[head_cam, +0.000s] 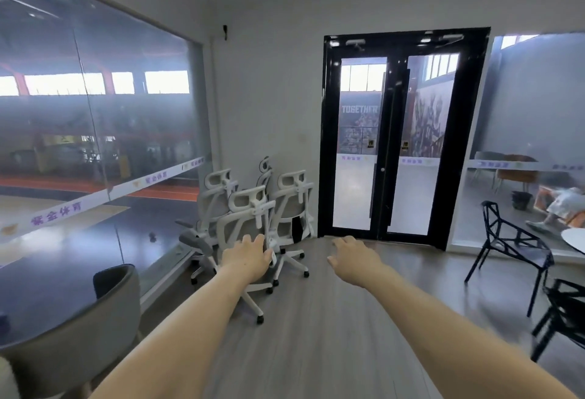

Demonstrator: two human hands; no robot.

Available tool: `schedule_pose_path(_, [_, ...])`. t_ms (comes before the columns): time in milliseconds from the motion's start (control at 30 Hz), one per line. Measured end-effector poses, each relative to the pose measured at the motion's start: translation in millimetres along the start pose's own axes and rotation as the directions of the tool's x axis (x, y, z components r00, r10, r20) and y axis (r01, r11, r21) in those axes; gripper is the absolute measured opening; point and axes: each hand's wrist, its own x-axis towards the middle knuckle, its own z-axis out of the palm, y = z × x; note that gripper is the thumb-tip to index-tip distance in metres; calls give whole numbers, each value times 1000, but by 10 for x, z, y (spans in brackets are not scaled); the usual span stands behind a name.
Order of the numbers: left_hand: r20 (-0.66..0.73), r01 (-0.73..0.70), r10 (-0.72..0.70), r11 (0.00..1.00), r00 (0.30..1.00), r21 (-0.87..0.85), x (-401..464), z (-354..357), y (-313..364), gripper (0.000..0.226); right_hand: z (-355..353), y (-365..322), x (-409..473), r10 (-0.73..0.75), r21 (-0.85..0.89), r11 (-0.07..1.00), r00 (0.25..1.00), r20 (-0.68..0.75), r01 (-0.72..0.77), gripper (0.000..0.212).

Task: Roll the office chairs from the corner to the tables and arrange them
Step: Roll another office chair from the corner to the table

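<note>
Beside black doors (400, 139), clustered office chairs (250, 227), perhaps four, left hand (248, 256) overlapping

Black double door (402, 136) – glass wall (95, 120) left, black wire chairs (506, 240) rt

My bare hands reach over matt, wood-look plank flooring (332, 319). The 4 office chairs (250, 224) show smooth white plastic frames and grey mesh backs. The glossy black door frame (326, 145) holds glass.

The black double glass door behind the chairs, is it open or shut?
Shut: both leaves of the black double glass door sit flush in the frame, meeting at the centre.
</note>
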Motion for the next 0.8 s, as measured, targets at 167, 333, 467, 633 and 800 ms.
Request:
schedule_pose_path(167, [27,-4,3,1000,1000,7,1229,317,62,51,222,320,1296,1,38,999,1000,29,-3,57])
schedule_pose_path(333, [40,20,-20,1000,999,1,2422,686,59,47,574,474,2674,-53,58,997,997,58,49,51])
schedule_pose_path(467, [41,79,-78,996,996,-33,3431,968,59,42,798,589,3834,-124,91,989,989,78,116,50])
schedule_pose_path(633, [127,189,-179,979,976,-75,4415,1504,42,45,1109,746,5123,-144,171,978,978,148,118,42])
schedule_pose_path(800, [155,236,-218,966,964,-109,5233,1791,-68,46,1483,737,6181,-205,189,968,953,224,164,49])
